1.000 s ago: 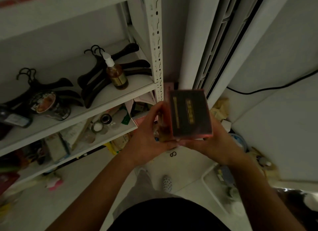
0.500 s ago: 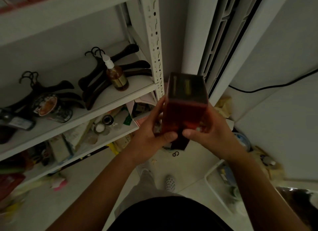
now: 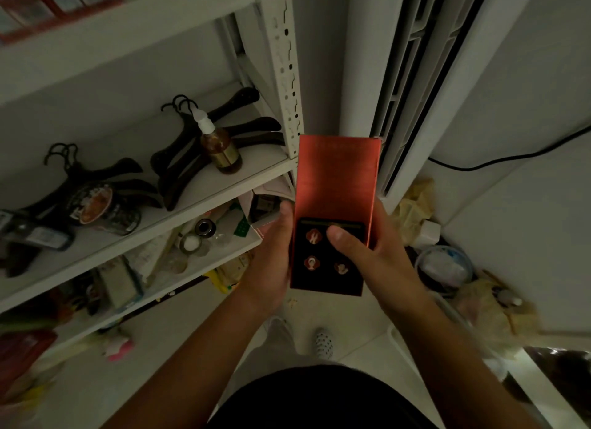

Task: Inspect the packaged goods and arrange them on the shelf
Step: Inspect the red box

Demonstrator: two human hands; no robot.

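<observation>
You're standing in a dim storage corner of a home. The white slotted-steel shelf rack point(image 3: 284, 77) holds household odds and ends: dark wooden coat hangers point(image 3: 179, 176), an amber pump bottle point(image 3: 222, 150). Right of the rack stands a tall floor air conditioner point(image 3: 412, 77), with crumpled plastic bags point(image 3: 414, 209) on the tiled floor point(image 3: 345, 313) at its base.

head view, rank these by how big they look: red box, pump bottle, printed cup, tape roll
1. red box: clearly largest, though it is nearest the camera, which inflates it.
2-3. printed cup and pump bottle: look about alike, so not ranked.
4. tape roll: smallest.
</observation>
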